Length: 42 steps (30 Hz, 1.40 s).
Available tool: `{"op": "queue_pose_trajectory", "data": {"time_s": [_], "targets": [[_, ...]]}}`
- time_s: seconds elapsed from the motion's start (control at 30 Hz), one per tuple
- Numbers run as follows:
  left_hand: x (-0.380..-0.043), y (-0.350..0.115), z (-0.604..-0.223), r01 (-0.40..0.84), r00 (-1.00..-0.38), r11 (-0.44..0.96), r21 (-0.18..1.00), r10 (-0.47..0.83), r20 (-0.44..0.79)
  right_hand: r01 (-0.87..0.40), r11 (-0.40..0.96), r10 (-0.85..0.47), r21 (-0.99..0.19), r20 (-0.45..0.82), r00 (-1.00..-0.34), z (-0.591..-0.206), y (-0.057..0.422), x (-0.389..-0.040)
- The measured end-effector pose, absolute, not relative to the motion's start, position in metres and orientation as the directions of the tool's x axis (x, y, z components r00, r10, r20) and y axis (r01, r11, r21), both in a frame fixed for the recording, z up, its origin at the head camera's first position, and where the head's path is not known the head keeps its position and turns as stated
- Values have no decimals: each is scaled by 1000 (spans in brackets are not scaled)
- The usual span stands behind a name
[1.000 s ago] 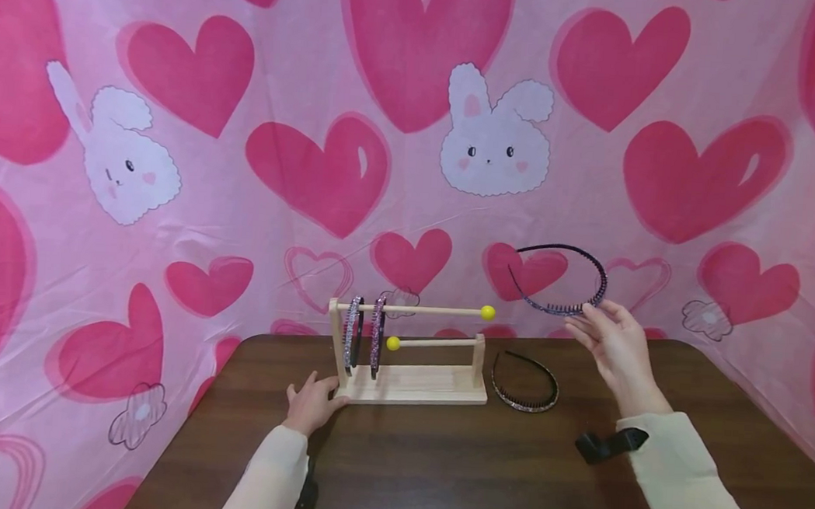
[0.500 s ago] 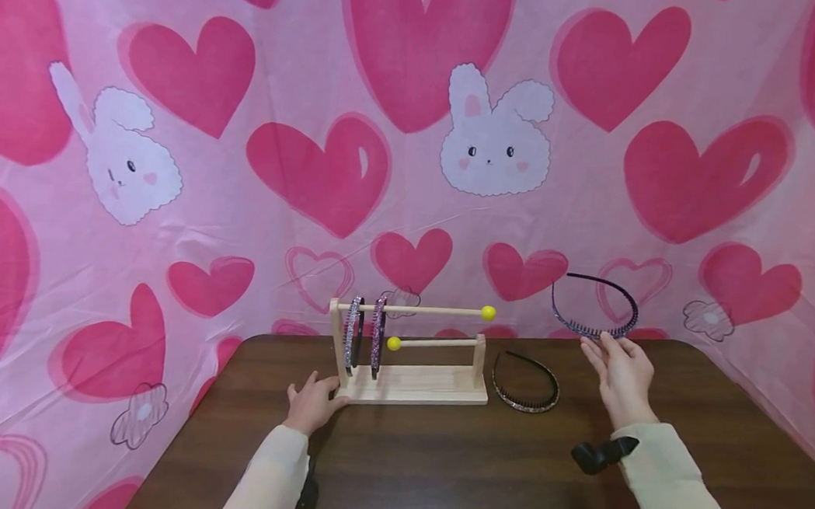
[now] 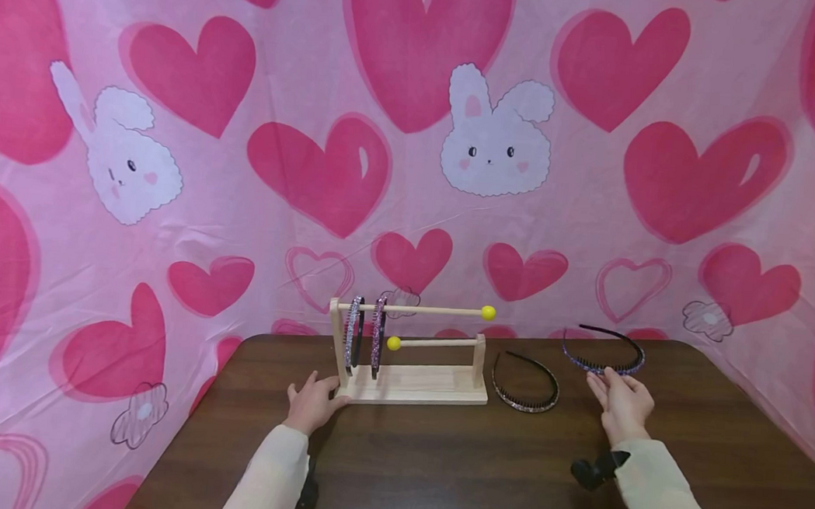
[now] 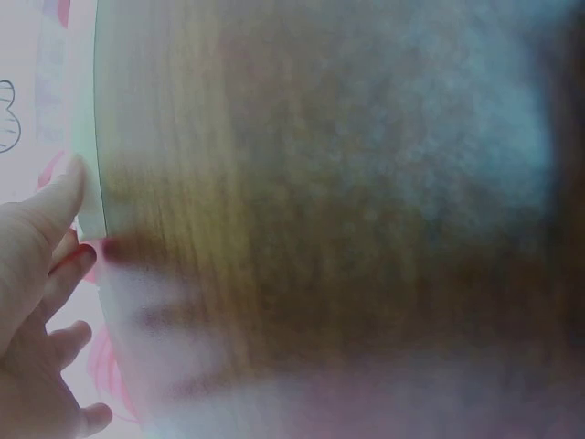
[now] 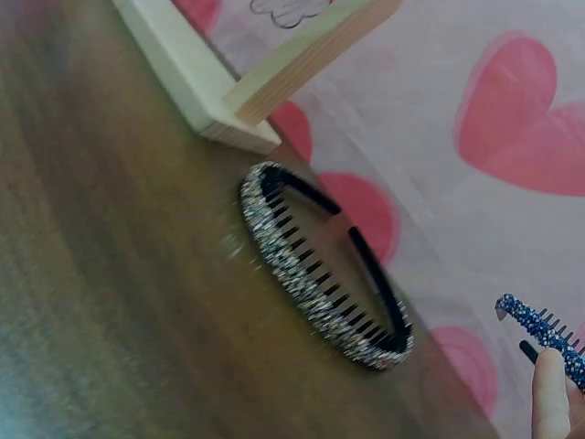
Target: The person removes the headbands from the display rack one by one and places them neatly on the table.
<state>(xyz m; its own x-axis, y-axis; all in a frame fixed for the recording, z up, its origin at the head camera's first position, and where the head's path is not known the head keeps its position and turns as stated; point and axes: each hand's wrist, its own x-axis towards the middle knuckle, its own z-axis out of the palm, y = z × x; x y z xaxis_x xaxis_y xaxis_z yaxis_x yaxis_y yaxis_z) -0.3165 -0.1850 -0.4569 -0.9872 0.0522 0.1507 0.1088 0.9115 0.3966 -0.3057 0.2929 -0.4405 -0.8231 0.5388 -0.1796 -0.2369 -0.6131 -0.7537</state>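
Note:
At the right of the table, my right hand (image 3: 625, 406) pinches a dark toothed headband (image 3: 607, 368) with blue-purple glitter; the right wrist view catches its end (image 5: 539, 325). A second headband (image 3: 526, 408), with silvery-gold glitter, lies on the table between that hand and a wooden headband rack (image 3: 413, 383). On the rack's upper bar (image 3: 432, 311) hang a silver headband (image 3: 350, 337) and a pink-purple one (image 3: 377, 338). My left hand (image 3: 314, 403) grips the left end of the rack's base, with the thumb (image 4: 59, 197) along its edge.
The rack's lower bar (image 3: 440, 342) ends in a yellow ball (image 3: 393, 344), the upper one in another yellow ball (image 3: 489, 313). Behind the brown table (image 3: 464, 468) hangs a pink cloth (image 3: 410, 208) with hearts and rabbits.
My right hand has moved right and down with the blue-purple headband, from the air before the cloth to the tabletop's far right. The left hand and the rack have stayed put.

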Motion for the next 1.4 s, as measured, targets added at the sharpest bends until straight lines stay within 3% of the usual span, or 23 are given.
{"op": "queue_pose_trajectory", "data": {"time_s": [0.53, 1.4], "targets": [[-317, -185, -457, 106, -988, 904, 413, 48, 150, -84, -699, 481, -710, -380, -790, -440, 285, -284], [-314, -184, -455, 117, -986, 906, 408, 57, 156, -32, -701, 453, -713, -410, -792, -443, 292, -274]]}}
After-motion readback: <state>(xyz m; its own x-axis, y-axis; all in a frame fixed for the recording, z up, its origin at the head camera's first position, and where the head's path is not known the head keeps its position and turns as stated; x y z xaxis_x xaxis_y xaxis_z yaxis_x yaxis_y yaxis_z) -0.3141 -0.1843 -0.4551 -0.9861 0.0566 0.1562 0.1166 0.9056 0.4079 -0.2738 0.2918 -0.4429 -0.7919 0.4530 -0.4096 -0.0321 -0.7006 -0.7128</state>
